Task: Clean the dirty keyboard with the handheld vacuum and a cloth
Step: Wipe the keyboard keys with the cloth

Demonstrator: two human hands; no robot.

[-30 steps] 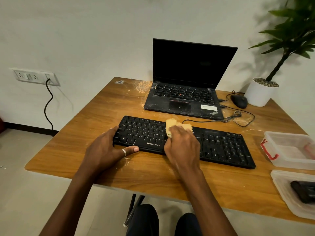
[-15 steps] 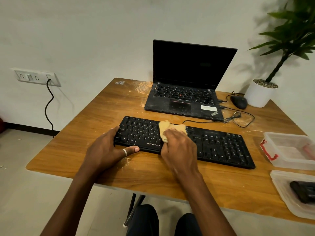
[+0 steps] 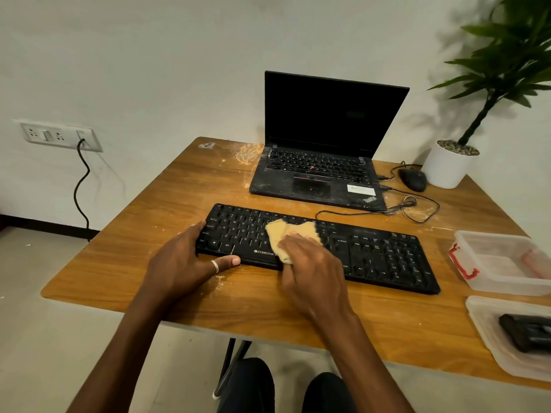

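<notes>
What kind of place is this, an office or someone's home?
Likely a small office or home workspace: a wooden desk against a plain wall holds an open laptop, an external keyboard and a wired mouse, with a potted plant by the far corner.

- A small office or study corner is suggested.
- A wooden desk (image 3: 149,234) is set against a plain white wall (image 3: 149,55).
- A laptop (image 3: 328,114), a keyboard (image 3: 387,257) and a wired mouse (image 3: 413,179) are laid out on it.
- A potted plant (image 3: 445,166) is placed at one corner, and a socket (image 3: 56,135) is fixed to the wall.
</notes>
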